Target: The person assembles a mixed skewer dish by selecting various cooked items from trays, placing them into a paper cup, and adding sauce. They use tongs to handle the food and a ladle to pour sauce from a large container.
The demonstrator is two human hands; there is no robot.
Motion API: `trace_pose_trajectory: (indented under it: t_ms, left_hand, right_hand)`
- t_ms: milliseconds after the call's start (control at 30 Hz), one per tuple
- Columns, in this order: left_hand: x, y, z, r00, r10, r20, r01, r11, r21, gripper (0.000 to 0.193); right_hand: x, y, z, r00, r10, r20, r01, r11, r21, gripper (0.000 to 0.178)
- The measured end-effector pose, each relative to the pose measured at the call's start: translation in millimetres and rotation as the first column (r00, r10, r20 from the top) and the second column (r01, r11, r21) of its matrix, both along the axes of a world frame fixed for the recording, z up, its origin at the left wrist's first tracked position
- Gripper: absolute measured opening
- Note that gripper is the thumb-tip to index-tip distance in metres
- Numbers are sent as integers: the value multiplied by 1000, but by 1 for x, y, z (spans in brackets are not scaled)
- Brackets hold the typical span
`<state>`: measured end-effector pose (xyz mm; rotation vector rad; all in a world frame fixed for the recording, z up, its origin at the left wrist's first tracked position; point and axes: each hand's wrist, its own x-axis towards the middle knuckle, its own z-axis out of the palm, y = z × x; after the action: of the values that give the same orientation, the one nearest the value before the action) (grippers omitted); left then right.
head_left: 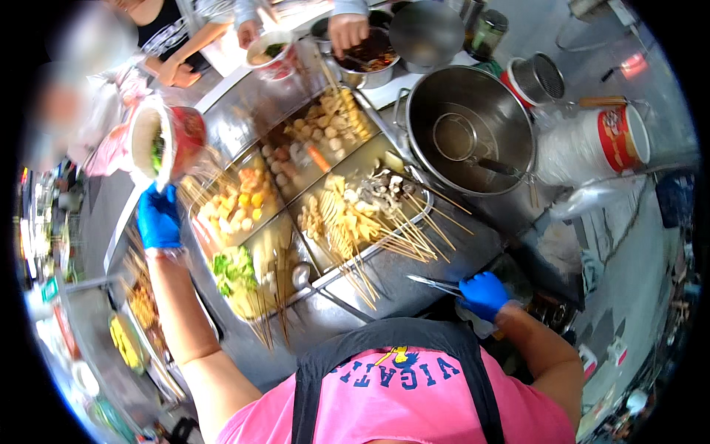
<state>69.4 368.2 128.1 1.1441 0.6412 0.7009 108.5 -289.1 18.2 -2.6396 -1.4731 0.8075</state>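
At the upper left my left hand (pixel 159 216), in a blue glove, is stretched out and closed on the lower part of a red and white paper tub (pixel 191 137). The tub tilts, and green leaves show inside it. My right hand (pixel 484 294), also gloved in blue, is closed around slim metal tongs (pixel 433 283) at the near right. The tongs point left over the steel counter. Between my hands sits a divided steel pan (pixel 316 283) of broth, with skewered food (pixel 347 222), fish balls and leafy greens (pixel 235 268) in its compartments.
A large steel pot (pixel 414 129) with a strainer inside stands right of the pan. Stacked paper tubs (pixel 625 138) lie beyond it. At the far side, another person's hand (pixel 349 33) reaches into a sauce pot (pixel 373 78). A second paper tub (pixel 275 68) stands nearby.
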Motion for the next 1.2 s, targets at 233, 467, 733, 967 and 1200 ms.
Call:
trace_pose_trajectory:
  t_ms: [233,467,733,967,1200]
  left_hand:
    - [-154,-199,41,941,228,-249,-265,956,-128,23]
    - [-266,-306,30,862,191,-470,-273,955,-113,28]
    - [-340,-345,23,922,28,-387,-161,935,-316,31]
    - [-460,-351,-39,840,280,-464,-289,956,54,57]
    - [-541,-437,-25,612,678,408,-455,723,-519,56]
  right_hand:
    - [5,65,-9,980,-154,-127,166,981,97,13]
    - [-41,122,75,691,27,-723,447,769,456,34]
    - [-142,239,114,1,100,-995,299,950,96,77]
    - [-260,253,97,-57,-150,-987,269,950,-160,58]
    - [-383,296,71,-60,-77,-995,-233,971,-61,53]
